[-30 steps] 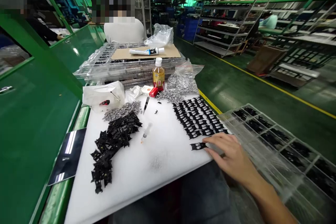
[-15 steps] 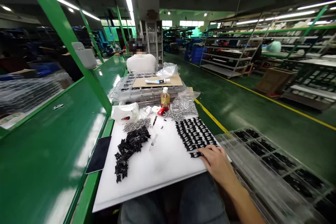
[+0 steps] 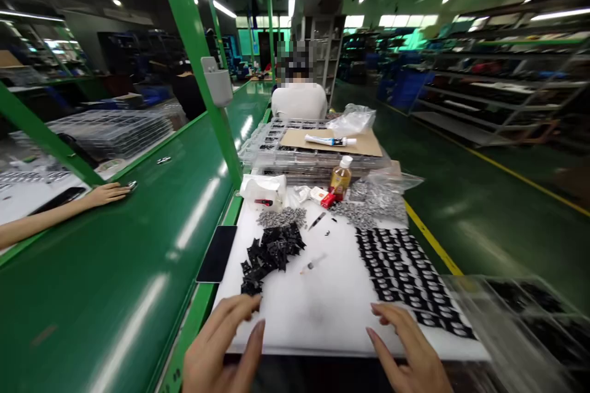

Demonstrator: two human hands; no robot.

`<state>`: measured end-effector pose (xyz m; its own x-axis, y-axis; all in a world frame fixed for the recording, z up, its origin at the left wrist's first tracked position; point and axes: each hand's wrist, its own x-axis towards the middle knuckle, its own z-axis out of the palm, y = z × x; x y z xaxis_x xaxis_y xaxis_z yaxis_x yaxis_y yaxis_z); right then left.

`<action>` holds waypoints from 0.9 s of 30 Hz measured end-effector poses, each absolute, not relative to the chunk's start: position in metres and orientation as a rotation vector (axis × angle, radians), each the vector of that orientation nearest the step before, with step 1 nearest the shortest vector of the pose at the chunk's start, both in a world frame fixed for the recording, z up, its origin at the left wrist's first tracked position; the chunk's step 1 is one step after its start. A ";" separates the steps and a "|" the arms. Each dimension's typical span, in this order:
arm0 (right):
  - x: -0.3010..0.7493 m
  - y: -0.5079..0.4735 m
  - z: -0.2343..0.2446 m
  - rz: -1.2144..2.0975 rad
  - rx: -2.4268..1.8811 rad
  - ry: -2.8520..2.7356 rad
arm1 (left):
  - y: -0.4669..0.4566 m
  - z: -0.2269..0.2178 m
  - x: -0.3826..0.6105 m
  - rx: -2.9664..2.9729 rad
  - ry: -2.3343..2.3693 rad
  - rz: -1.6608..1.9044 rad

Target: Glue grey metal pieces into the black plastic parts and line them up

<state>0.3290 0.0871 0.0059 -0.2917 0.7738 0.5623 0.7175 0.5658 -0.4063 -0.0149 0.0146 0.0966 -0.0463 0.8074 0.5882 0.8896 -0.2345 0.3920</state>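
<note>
My left hand (image 3: 225, 344) hovers at the near left corner of the white foam board (image 3: 318, 319), thumb and fingers apart, just below a heap of small black plastic parts (image 3: 276, 245). Over the near edge, further right, my right hand (image 3: 408, 347) is also open with nothing in it. Beside it lie neat rows of black parts with pale round pieces (image 3: 410, 270) on them. A small syringe (image 3: 313, 264) rests mid-board, and dark tweezers (image 3: 317, 221) lie behind it.
Small grey pieces (image 3: 281, 217), a drink bottle (image 3: 340, 178) and a red-and-white box (image 3: 322, 196) stand at the back. Left are a dark tablet-like slab (image 3: 217, 255) and a green conveyor (image 3: 115, 295), where another person's hand (image 3: 110, 193) reaches. Clear trays (image 3: 502, 301) sit right.
The view has turned left. My right hand has come off the rows of black parts to the near edge, and my left hand has entered. Another person's arm now shows at the left.
</note>
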 end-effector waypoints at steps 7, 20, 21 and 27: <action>0.245 0.142 0.026 0.719 -1.286 -1.900 | 0.035 0.008 -0.044 -1.991 -2.081 -0.696; 0.268 0.157 0.056 0.396 -1.218 -2.063 | 0.059 0.012 -0.062 -2.163 -2.031 -0.733; 0.271 0.157 0.055 0.405 -1.162 -2.128 | 0.058 0.013 -0.063 -2.173 -2.017 -0.766; 0.276 0.151 0.055 0.392 -1.104 -2.177 | 0.052 0.023 -0.066 -2.098 -1.927 -1.002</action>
